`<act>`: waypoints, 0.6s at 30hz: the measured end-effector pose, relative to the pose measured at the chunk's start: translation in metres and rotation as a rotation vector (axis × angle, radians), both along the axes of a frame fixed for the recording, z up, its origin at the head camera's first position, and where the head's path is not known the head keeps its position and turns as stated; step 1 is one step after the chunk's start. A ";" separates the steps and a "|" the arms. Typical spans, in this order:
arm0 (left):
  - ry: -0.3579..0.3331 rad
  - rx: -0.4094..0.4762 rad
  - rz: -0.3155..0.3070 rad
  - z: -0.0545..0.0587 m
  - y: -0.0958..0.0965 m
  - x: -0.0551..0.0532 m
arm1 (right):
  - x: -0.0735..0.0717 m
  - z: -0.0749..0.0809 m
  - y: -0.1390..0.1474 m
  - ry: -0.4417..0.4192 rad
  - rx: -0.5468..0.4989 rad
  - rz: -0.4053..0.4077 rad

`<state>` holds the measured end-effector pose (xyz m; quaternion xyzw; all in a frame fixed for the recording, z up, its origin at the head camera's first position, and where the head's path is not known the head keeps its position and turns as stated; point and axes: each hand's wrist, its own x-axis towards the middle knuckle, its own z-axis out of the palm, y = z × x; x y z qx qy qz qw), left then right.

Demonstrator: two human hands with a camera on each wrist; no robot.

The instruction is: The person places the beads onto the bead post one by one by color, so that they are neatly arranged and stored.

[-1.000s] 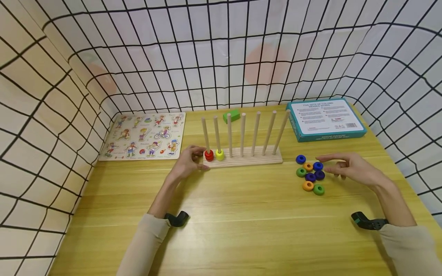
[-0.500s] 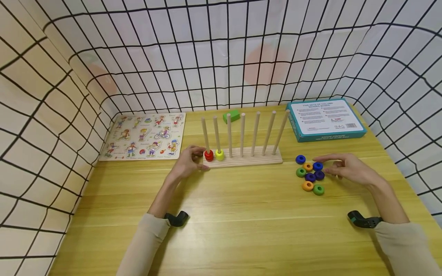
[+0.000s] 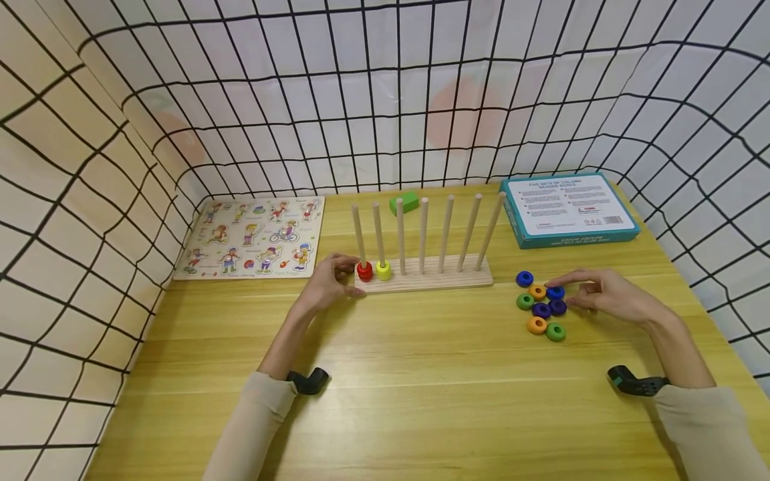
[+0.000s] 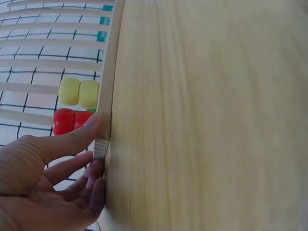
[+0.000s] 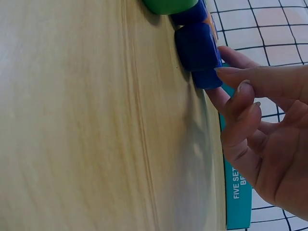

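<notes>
2 pegs (image 3: 379, 234) loaded, 8 loose beads (image 3: 534, 327) left; your left hand (image 3: 325, 286) grips the rack (image 3: 433, 280); I can't tell if your right hand (image 3: 610, 295) grips.

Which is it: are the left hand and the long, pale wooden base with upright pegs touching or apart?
Touching. The left wrist view shows the thumb tip of the left hand lying against the wooden base, with no gap.

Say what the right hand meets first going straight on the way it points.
Probably the blue bead nearest the right hand, so close that contact is hard to judge. An orange bead lies just beyond.
</notes>
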<state>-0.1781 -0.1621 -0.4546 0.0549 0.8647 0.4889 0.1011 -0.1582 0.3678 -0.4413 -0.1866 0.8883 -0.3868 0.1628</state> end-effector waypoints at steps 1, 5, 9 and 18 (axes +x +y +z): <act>0.000 0.000 0.000 0.000 0.000 0.000 | 0.000 0.000 0.000 -0.008 0.006 -0.004; -0.001 -0.004 0.002 0.000 0.000 0.000 | -0.003 0.002 -0.004 -0.020 0.051 -0.022; 0.001 -0.003 0.001 0.000 0.000 0.000 | -0.005 0.003 -0.007 -0.039 0.069 -0.035; -0.009 0.000 0.002 0.000 0.001 0.000 | -0.006 0.003 -0.006 -0.057 0.088 -0.077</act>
